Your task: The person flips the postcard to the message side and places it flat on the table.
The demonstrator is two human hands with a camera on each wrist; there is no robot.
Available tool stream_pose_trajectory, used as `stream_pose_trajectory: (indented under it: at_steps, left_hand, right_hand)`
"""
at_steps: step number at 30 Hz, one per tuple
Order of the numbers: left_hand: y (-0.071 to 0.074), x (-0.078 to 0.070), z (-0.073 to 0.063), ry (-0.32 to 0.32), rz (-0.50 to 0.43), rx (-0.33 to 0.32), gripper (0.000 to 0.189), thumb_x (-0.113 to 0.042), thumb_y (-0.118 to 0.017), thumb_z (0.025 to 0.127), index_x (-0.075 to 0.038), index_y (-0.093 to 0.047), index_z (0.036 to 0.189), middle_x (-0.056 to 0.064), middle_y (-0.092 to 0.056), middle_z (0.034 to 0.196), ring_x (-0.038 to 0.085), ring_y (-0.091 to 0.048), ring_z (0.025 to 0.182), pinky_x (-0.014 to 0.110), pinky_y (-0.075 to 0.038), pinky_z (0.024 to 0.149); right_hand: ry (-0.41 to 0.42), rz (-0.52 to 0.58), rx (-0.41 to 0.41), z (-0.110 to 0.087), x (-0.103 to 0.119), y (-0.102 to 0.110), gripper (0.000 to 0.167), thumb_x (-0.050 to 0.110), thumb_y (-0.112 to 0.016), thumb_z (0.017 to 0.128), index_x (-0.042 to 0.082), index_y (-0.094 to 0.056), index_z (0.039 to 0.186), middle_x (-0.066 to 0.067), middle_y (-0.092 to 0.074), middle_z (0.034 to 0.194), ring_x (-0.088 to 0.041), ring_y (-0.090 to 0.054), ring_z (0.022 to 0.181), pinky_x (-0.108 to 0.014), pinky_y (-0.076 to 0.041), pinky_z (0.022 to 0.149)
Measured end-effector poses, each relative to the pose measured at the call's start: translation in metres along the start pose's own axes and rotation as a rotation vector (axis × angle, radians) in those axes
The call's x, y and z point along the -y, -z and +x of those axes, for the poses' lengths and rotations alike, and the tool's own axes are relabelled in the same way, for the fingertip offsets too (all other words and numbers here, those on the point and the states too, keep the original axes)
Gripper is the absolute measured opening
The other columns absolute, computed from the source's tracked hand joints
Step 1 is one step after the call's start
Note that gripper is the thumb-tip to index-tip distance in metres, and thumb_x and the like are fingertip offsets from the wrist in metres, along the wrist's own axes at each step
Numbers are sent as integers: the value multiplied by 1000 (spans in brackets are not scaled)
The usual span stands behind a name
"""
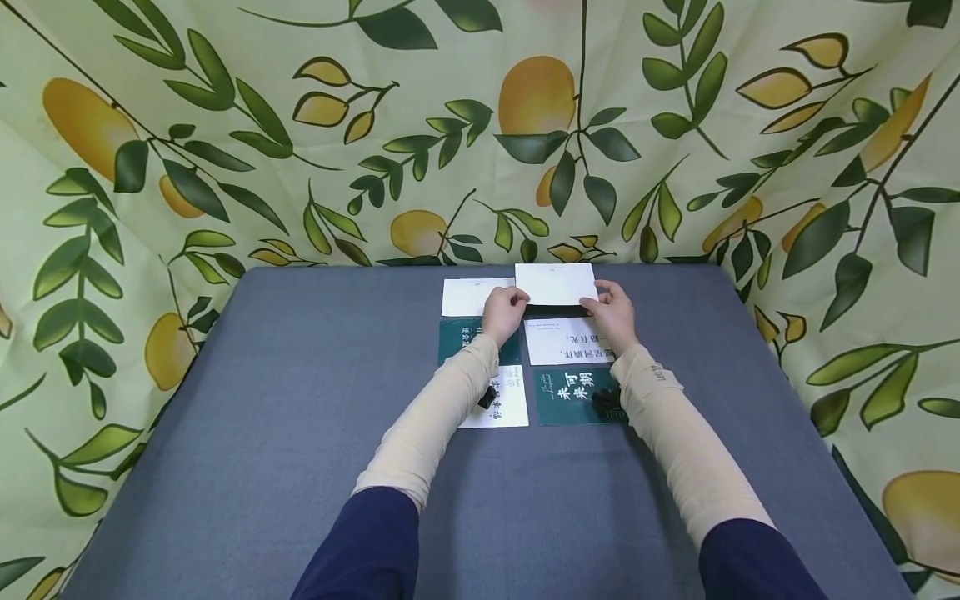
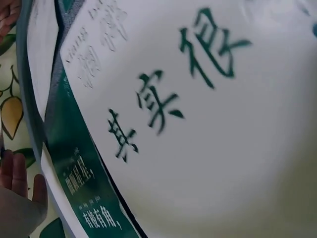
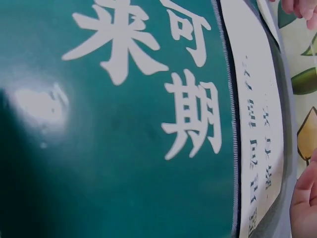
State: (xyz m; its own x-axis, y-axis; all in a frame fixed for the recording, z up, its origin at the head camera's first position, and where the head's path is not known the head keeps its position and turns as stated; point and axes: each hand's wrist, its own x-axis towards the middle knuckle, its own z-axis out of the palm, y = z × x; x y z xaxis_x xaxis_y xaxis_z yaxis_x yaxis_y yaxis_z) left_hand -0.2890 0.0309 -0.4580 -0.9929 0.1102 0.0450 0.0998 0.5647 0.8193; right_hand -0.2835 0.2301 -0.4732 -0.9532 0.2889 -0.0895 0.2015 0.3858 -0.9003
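A blank-looking white card [image 1: 557,285] is held up at the back of the table between both hands. My left hand [image 1: 504,312] pinches its lower left corner, and my right hand [image 1: 611,312] grips its right side. Beneath and in front lie two columns of cards. The left column has a white card [image 1: 468,297], a green card [image 1: 456,335] and a white card with dark green writing [image 2: 198,144]. On the right are a white card with writing [image 1: 558,340] and a green card with large white characters [image 3: 124,158]. My sleeves partly cover several of them.
A grey-blue cloth covers the table [image 1: 315,400]. Behind it and at both sides hangs a curtain [image 1: 450,75] printed with leaves and yellow fruit. A small black device [image 1: 487,397] sits near my left wrist, another [image 1: 606,403] near the right.
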Motion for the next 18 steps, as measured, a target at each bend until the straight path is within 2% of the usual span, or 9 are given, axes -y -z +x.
stream_pose_trajectory:
  at_steps: [3, 7, 13, 18]
  left_hand:
    - [0, -1, -2, -57, 150, 43, 24, -14, -49, 96, -7, -70, 106, 9, -60, 108, 19, -54, 100, 30, -46, 88]
    - [-1, -3, -5, -92, 298, 104, 30, -21, -44, 98, -10, -67, 115, 10, -56, 118, 23, -51, 111, 36, -43, 94]
    - [-5, -5, -7, -98, 444, 156, 34, -28, -41, 100, -16, -60, 126, 7, -53, 122, 21, -47, 112, 37, -41, 96]
    - [-7, -6, -9, -115, 566, 174, 33, -26, -41, 100, -18, -61, 125, 8, -56, 121, 22, -47, 111, 36, -41, 94]
  right_hand:
    - [14, -53, -10, 0, -1, -1, 54, 24, -60, 89, 13, -41, 138, -1, -48, 80, -16, -48, 70, -26, -38, 64]
    - [28, -122, -24, 0, -1, 0, 53, 23, -58, 90, 10, -39, 138, -5, -47, 84, -19, -44, 71, -29, -35, 64]
    - [43, -225, -11, 0, 1, 1, 52, 21, -57, 91, 7, -39, 137, -15, -51, 97, -25, -47, 78, -30, -36, 65]
    - [22, -301, 19, 1, 2, 2, 50, 21, -57, 90, 4, -43, 135, -18, -53, 103, -28, -49, 84, -34, -39, 70]
